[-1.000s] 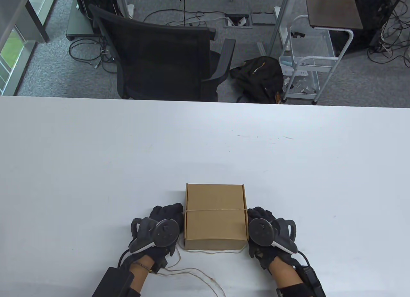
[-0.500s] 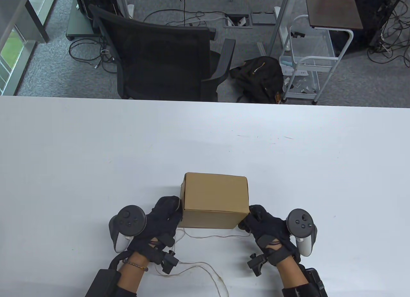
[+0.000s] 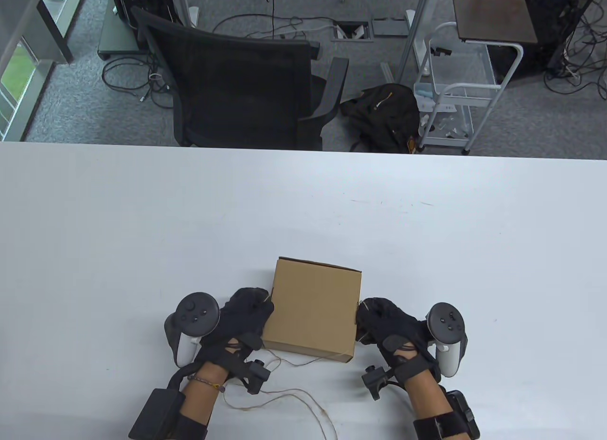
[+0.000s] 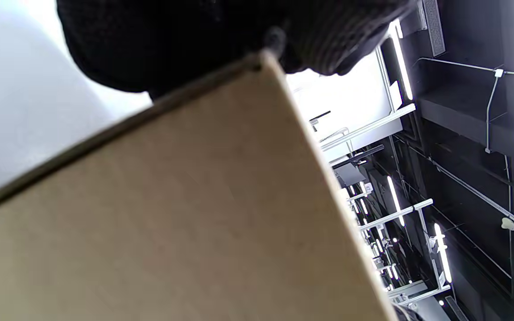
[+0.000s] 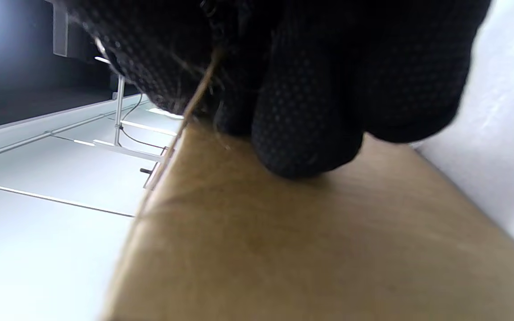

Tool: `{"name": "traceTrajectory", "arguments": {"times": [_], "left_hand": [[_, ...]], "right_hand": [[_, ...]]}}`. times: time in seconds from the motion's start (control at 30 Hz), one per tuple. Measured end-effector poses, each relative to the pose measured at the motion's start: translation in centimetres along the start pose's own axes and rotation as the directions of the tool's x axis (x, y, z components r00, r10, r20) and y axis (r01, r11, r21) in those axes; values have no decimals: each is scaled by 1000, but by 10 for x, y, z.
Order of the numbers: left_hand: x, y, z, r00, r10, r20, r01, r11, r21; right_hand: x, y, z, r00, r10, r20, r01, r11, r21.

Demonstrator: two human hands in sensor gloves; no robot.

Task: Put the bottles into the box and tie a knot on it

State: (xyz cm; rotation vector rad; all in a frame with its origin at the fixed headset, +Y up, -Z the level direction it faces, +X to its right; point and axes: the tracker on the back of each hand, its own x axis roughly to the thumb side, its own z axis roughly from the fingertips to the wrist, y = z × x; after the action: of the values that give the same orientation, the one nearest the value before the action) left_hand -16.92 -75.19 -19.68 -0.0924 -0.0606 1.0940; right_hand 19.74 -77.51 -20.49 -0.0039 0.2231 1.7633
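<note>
Nearest to me, a thin tan string point(image 3: 289, 396) loops loosely across the white surface point(image 3: 142, 231) between my forearms, and one strand runs up toward the near edge of the box. My left hand point(image 3: 242, 316) has its fingers curled against the left side of the cardboard box point(image 3: 310, 312), gripping it there; in the left wrist view the dark glove point(image 4: 221, 40) sits at the box's upper edge, with cardboard filling most of the frame. My right hand point(image 3: 386, 324) grips the right side of the same box, and the right wrist view shows gloved fingertips point(image 5: 306, 133) pressed onto the brown cardboard, with a strand of string caught at the fingers. Each hand carries a tracker on its back, the left one point(image 3: 194, 316) and the right one point(image 3: 446, 328) both turned outward. The box is closed and tilted between my hands, its near bottom edge low to the surface; I cannot tell whether it touches. No string crosses its visible top face. I cannot see any bottles. Beyond the far edge of the surface stand a black office chair point(image 3: 237, 79), a dark bag point(image 3: 384, 113) on the carpet and a white wire cart point(image 3: 455, 89).
</note>
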Motion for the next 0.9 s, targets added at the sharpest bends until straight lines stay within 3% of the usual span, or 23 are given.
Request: {"name": "traceTrajectory", "arguments": {"times": [0.13, 0.27, 0.37, 0.4, 0.47, 0.57, 0.63, 0.67, 0.73, 0.83, 0.9], "left_hand": [[-6, 2, 2, 997, 79, -25, -79, 997, 23], [-5, 6, 5, 999, 51, -7, -50, 997, 60], [3, 4, 8, 999, 30, 31, -32, 998, 55], [6, 2, 9, 999, 8, 44, -11, 998, 59], [11, -1, 11, 996, -54, 69, 49, 996, 71], [19, -6, 13, 985, -138, 100, 129, 988, 88], [27, -12, 15, 945, -292, 150, 277, 954, 114], [29, -14, 15, 908, -382, 169, 364, 922, 130], [36, -17, 16, 804, -558, 203, 526, 828, 192], [35, -19, 12, 812, -537, 227, 510, 843, 171], [31, -19, 9, 824, -518, 231, 493, 855, 160]], "right_hand": [[5, -7, 4, 997, 52, -55, -50, 998, 35], [27, -7, 14, 937, 347, -44, -339, 932, 127], [40, -2, 22, 870, 490, 44, -492, 869, 53], [45, 2, 24, 837, 537, 108, -543, 839, 36], [54, 10, 31, 732, 643, 225, -638, 763, -103], [63, 22, 35, 590, 721, 364, -720, 674, -168], [67, 28, 37, 454, 781, 429, -788, 577, -215], [68, 28, 37, 432, 782, 450, -786, 571, -237], [67, 27, 36, 425, 747, 511, -737, 614, -284], [63, 23, 30, 398, 738, 544, -705, 626, -334], [59, 20, 25, 433, 709, 557, -673, 665, -324]]}}
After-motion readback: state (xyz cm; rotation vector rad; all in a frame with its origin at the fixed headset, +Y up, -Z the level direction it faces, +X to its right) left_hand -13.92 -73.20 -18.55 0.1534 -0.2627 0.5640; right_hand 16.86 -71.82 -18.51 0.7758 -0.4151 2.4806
